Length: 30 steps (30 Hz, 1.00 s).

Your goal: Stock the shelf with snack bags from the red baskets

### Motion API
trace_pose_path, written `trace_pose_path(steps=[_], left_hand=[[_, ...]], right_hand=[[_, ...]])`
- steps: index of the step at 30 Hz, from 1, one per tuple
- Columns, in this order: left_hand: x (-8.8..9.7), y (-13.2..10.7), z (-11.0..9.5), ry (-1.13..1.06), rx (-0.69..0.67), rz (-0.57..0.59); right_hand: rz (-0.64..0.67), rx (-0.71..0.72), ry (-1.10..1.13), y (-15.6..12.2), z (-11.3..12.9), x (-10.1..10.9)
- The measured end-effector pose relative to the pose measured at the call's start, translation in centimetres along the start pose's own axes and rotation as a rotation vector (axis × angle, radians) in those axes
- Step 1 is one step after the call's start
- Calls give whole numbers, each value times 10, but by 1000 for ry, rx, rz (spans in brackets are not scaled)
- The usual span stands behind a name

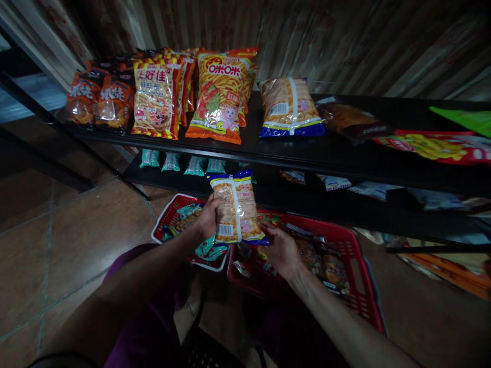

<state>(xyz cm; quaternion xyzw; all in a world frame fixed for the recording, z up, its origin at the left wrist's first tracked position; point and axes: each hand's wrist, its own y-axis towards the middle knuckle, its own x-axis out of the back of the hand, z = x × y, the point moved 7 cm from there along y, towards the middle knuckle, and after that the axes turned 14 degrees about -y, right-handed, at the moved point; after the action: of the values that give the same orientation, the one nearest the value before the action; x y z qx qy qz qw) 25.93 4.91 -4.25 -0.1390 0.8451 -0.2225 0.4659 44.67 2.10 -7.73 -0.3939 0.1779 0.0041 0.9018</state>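
While the purple trousers (134, 312) take up a chunk of the near edge, the fun part kinda starts at the hands. Left hand (207, 220) has a proper hold on the snack bag (245, 204): thumb over the barcode face, other fingers mostly hidden at the left edge, so they look curled in about as far as a puffy bag allows. Right hand (283, 250) is down at the near right corner, fingers loosely bent and right up by the edge, but whether they pinch it or just prop it I can't tell, too dark there.

So the bag sits between the two: right of the left fingers, far and left of the right ones, and the left hand clearly has the better grip. Its long axis goes near to far, far end leaning a touch left, with the pale strip running the same way. It's held up over a white-rimmed red basket (173, 205) on the left and a bigger red basket (370, 301) on the right, both with packets in

Past its far end there's the lower shelf (161, 181) with teal packets (195, 166) lined up toward the left. Farther up, the upper shelf (251, 140) has a matching bag (282, 110), far and right of the held one, barcode side showing too. Tall orange bag (218, 97) stands left of that one with a gap between, brown packet (351, 120) just beside it on the right, striped backing (345, 46) behind the lot
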Motion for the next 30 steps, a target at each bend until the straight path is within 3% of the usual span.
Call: trace_pose_path(steps=[6,10,14,19,30], left_hand=[[-6,-5,17,16,123,101],[-9,-5,30,31,159,198],[-13,-5,35,41,178,250],[-14,-5,38,61,205,185],[-6,3,39,35,113,80]], right_hand=[[39,127,-94,-7,38,-12],[176,205,-134,-11,42,-26],[146,213,-125,-9,40,-24],[92,208,-119,-10,40,-21],[38,221,-162,-12,40,-22]])
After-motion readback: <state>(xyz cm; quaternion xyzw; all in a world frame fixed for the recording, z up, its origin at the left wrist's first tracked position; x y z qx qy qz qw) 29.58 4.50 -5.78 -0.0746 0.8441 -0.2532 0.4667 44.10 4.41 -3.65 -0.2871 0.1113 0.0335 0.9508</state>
